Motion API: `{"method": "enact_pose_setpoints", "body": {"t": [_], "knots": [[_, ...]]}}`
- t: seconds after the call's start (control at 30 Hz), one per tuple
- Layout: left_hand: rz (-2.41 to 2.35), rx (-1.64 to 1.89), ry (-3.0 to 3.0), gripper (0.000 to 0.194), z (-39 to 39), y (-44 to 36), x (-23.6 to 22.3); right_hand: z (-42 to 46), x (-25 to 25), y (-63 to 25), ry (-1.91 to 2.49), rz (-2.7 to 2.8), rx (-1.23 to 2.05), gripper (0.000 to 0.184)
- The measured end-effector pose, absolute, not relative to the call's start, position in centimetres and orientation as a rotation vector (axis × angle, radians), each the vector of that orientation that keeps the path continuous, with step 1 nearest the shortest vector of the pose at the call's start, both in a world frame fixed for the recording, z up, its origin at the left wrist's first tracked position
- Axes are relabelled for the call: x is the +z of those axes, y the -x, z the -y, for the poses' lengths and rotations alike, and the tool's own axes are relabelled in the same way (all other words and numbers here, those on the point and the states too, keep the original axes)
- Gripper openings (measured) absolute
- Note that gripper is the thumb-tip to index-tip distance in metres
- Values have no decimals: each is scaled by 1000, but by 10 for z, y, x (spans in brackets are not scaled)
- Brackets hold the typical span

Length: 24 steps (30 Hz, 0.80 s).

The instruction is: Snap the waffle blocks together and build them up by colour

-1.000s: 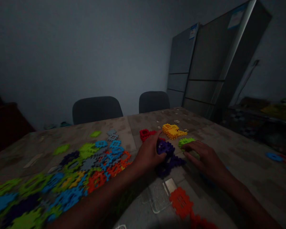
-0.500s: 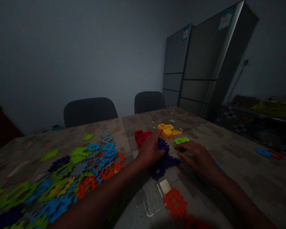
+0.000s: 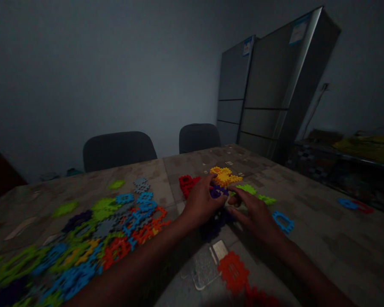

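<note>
Purple toothed building pieces (image 3: 218, 192), joined together, stand upright between my two hands. My left hand (image 3: 201, 200) grips them from the left, thumb on the near side and fingers behind. From the right, my right hand (image 3: 251, 211) has its bent fingers at the edge of the same purple pieces; its fingertips are partly hidden. More purple pieces (image 3: 213, 228) lie low in shadow beneath the hands. A red toothed assembly (image 3: 187, 184) sits just beyond my left hand, and a yellow one (image 3: 224, 175) stands behind the purple. Green pieces (image 3: 248, 189) lie behind my right hand.
Loose multicoloured toothed pieces (image 3: 115, 221) cover the table's left side. Orange pieces (image 3: 233, 270) and a clear plastic case (image 3: 205, 273) lie near me. A blue ring piece (image 3: 283, 221) is beside my right forearm. Two chairs (image 3: 120, 149) stand across the table (image 3: 307, 204).
My right hand has moved left, up to the purple pieces, uncovering the blue ring piece and more green. My left hand keeps its grip on the purple pieces.
</note>
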<state>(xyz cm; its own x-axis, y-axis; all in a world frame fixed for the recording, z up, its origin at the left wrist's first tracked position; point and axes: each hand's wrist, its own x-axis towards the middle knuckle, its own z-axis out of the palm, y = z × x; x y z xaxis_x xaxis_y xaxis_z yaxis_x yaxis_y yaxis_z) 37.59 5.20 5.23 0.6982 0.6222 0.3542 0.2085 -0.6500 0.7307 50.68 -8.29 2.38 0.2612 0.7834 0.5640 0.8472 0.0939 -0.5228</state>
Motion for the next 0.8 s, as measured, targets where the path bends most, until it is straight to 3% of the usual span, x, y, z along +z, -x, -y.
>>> {"method": "enact_pose_setpoints", "body": {"t": [0.23, 0.8], "knots": [[-611, 782, -2138, 37, -54, -364, 54, 75, 30, -494, 1613, 1392, 39, 28], [-618, 736, -2169, 58, -59, -365, 35, 39, 12, -518, 1811, 1477, -129, 28]]}}
